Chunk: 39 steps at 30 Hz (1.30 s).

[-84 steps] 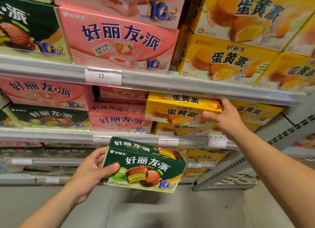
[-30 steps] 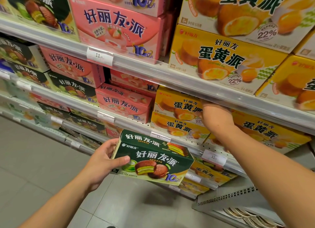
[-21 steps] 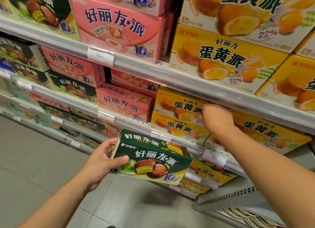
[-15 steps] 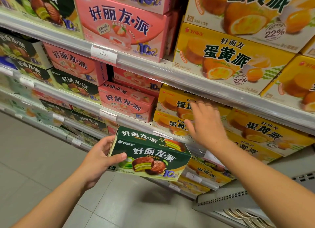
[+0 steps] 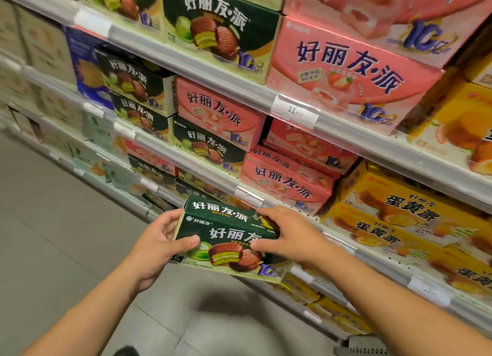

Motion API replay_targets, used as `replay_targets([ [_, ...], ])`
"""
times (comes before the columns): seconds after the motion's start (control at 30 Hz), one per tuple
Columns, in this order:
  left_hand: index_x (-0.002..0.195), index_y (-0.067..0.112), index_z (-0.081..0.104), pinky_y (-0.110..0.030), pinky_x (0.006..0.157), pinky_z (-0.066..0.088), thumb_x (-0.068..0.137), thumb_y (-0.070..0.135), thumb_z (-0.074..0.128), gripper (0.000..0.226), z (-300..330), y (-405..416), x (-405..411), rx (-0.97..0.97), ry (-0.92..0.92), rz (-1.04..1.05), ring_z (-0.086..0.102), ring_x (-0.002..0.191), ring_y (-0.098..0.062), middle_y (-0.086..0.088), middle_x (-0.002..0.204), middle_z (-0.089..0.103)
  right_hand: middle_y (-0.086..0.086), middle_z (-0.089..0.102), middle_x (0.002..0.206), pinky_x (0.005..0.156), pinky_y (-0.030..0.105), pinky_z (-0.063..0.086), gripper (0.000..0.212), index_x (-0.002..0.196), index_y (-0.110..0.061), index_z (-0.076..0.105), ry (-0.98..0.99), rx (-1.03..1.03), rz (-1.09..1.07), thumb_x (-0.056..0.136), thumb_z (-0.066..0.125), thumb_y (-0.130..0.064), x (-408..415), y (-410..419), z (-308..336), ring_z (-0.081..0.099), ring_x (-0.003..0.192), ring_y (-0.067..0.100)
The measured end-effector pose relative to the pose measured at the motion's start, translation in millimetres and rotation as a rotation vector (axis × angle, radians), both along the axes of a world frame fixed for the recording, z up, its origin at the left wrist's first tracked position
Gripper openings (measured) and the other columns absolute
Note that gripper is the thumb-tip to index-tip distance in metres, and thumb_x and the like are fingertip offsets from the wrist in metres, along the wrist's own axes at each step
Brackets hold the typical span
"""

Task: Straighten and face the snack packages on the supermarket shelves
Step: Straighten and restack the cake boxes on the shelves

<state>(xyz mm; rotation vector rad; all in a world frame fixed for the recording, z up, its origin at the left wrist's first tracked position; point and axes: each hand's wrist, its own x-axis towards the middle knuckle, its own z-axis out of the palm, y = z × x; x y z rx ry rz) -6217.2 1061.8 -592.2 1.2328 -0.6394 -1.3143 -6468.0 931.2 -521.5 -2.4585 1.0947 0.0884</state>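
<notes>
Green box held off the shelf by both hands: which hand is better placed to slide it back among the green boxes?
Probably left. The left hand grips the green box at its end nearest the shelved green boxes; the right hand lies across its far end.

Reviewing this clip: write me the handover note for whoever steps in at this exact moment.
Left hand: grips the left end of the green pie box, thumb on its front.
Right hand: grip on the box's right end, fingers over the top.
The box is off the shelf, held in front of the shelf rail, face toward the camera.
Done: nothing confirmed. The yellow boxes at right sit facing out.
Left: shelve the green box, probably with the green boxes on shelf, face forward.
</notes>
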Motion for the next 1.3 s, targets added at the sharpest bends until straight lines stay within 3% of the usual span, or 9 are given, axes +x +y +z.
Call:
replay_targets([
  [0.3, 0.129, 0.023, 0.053, -0.029, 0.086, 0.055, 0.066, 0.020, 0.082, 0.070, 21.6, -22.6, 148.5, -0.002, -0.161, -0.232, 0.065, 0.111, -0.014, 0.002, 0.120, 0.069, -0.019, 0.052, 0.108, 0.088, 0.028, 0.045, 0.082, 0.131, -0.031, 0.053, -0.156, 0.046, -0.227, 0.062, 0.065, -0.073, 127.2, 13.6, 9.7, 0.051, 0.101, 0.005],
  [0.47, 0.132, 0.040, 0.049, -0.028, 0.080, 0.058, 0.071, 0.029, 0.083, 0.072, 36.3, -57.7, 177.6, -0.020, -0.299, -0.334, 0.068, 0.104, -0.009, 0.009, 0.116, 0.070, -0.022, 0.055, 0.099, 0.080, 0.027, 0.047, 0.073, 0.120, -0.032, 0.059, -0.197, 0.012, -0.281, 0.060, 0.063, -0.074, 152.0, 5.5, 11.8, 0.051, 0.091, 0.001],
  [0.57, 0.127, 0.043, 0.050, -0.027, 0.080, 0.057, 0.075, 0.018, 0.082, 0.066, 33.0, -80.0, 183.3, -0.006, -0.315, -0.336, 0.068, 0.103, -0.009, 0.011, 0.113, 0.072, -0.012, 0.057, 0.107, 0.087, 0.031, 0.046, 0.073, 0.127, -0.026, 0.057, -0.166, -0.013, -0.293, 0.066, 0.072, -0.064, 160.4, -8.4, 11.5, 0.052, 0.101, 0.011],
  [0.63, 0.123, 0.040, 0.053, -0.039, 0.090, 0.055, 0.076, 0.008, 0.080, 0.063, 28.1, -93.3, 190.4, 0.018, -0.299, -0.321, 0.068, 0.106, -0.015, 0.006, 0.113, 0.072, -0.012, 0.054, 0.114, 0.093, 0.031, 0.042, 0.075, 0.133, -0.025, 0.052, -0.125, -0.038, -0.269, 0.071, 0.072, -0.061, 169.0, -18.6, 11.0, 0.049, 0.110, 0.013],
  [0.87, 0.116, 0.035, 0.057, -0.042, 0.090, 0.055, 0.073, -0.004, 0.078, 0.062, 17.6, -124.7, 228.8, 0.046, -0.278, -0.239, 0.068, 0.105, -0.020, 0.001, 0.111, 0.073, 0.006, 0.024, 0.157, 0.117, 0.041, 0.017, 0.075, 0.149, -0.017, 0.031, -0.121, -0.434, -0.269, 0.089, 0.044, -0.060, 191.8, -65.6, 36.0, 0.018, 0.145, 0.024],
  [0.97, 0.114, 0.035, 0.056, -0.033, 0.083, 0.057, 0.072, -0.006, 0.078, 0.062, 18.0, -130.5, 243.0, 0.047, -0.259, -0.279, 0.069, 0.104, -0.016, 0.004, 0.110, 0.073, 0.016, 0.043, 0.140, 0.103, 0.047, 0.036, 0.068, 0.144, -0.008, 0.034, 0.084, -0.625, -0.322, 0.089, 0.053, -0.045, 204.7, -87.0, 46.7, 0.040, 0.126, 0.036],
  [1.07, 0.110, 0.035, 0.058, -0.036, 0.087, 0.055, 0.073, -0.008, 0.076, 0.059, 19.0, -134.7, 258.6, 0.053, -0.257, -0.322, 0.069, 0.103, -0.015, 0.004, 0.109, 0.073, 0.016, 0.062, 0.106, 0.081, 0.043, 0.044, 0.039, 0.109, -0.011, 0.051, 0.229, -0.622, -0.528, 0.089, 0.054, -0.044, 216.8, -108.6, 59.3, 0.057, 0.100, 0.036],
  [1.17, 0.111, 0.036, 0.058, -0.039, 0.088, 0.055, 0.074, -0.009, 0.075, 0.061, 18.2, -133.7, 270.1, 0.040, -0.262, -0.352, 0.069, 0.103, -0.015, 0.005, 0.108, 0.074, 0.008, 0.053, 0.075, 0.064, 0.036, 0.037, 0.037, 0.071, -0.018, 0.034, 0.294, -0.572, -0.623, 0.089, 0.054, -0.044, 215.6, -122.5, 61.5, 0.062, 0.084, 0.034],
  [1.3, 0.116, 0.033, 0.056, -0.041, 0.085, 0.058, 0.073, -0.006, 0.078, 0.061, 10.5, -128.4, 282.5, 0.050, -0.274, -0.401, 0.069, 0.103, -0.017, 0.003, 0.110, 0.073, 0.004, 0.045, 0.071, 0.061, 0.031, 0.035, 0.047, 0.062, -0.021, 0.028, 0.333, -0.493, -0.663, 0.087, 0.057, -0.047, 210.1, -129.8, 59.3, 0.051, 0.070, 0.028],
])
